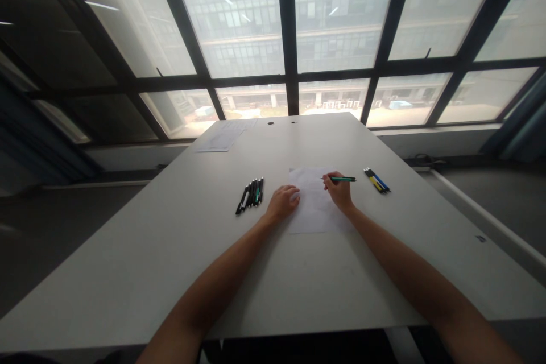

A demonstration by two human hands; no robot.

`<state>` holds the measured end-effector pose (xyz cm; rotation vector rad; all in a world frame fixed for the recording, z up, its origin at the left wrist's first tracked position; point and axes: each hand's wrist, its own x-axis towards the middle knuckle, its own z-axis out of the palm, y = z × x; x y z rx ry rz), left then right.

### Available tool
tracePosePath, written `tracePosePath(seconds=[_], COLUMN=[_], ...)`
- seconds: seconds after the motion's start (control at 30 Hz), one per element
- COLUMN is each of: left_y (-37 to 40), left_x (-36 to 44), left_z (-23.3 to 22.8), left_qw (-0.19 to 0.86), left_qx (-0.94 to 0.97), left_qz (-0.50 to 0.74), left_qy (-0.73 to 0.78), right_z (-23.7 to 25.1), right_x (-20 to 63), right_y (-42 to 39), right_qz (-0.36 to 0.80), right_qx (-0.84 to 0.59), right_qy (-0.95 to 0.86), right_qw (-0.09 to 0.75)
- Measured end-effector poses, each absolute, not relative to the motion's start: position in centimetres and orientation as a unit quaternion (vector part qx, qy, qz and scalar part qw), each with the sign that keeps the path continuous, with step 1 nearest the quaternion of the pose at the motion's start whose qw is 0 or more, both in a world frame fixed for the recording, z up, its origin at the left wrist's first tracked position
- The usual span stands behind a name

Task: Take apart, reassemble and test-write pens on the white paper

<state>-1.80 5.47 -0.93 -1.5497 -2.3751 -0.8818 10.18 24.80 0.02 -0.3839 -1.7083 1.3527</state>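
Observation:
A sheet of white paper lies on the white table in front of me. My right hand pinches a black and green pen above the sheet's upper right part. The pen lies nearly level, its tip pointing left near the paper; whether it touches is too small to tell. My left hand rests at the sheet's left edge with its fingers laid on the paper, holding nothing. Left of that hand is a row of several mostly black pens. Beyond my right hand lie a few pens with yellow and blue barrels.
Printed sheets lie at the table's far left. Two small round holes sit near the far edge of the table. A small dark label is on the right side. Large framed windows stand behind, with blue curtains at both sides.

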Motion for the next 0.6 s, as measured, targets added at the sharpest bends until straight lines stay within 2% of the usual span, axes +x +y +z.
tracePosePath(seconds=[0.33, 0.6], left_y=[5.7, 5.6], left_x=[-2.0, -1.9], left_z=[-1.5, -1.3], left_qw=[0.074, 0.08], left_qx=[-0.534, -0.531], left_qz=[-0.291, -0.302], left_qy=[-0.79, -0.788], right_z=[-1.2, -1.0], right_x=[9.9, 9.9], right_y=[24.8, 24.7], right_qz=[0.488, 0.465], right_qx=[-0.163, -0.18], right_qy=[-0.79, -0.813], right_qw=[0.333, 0.301])
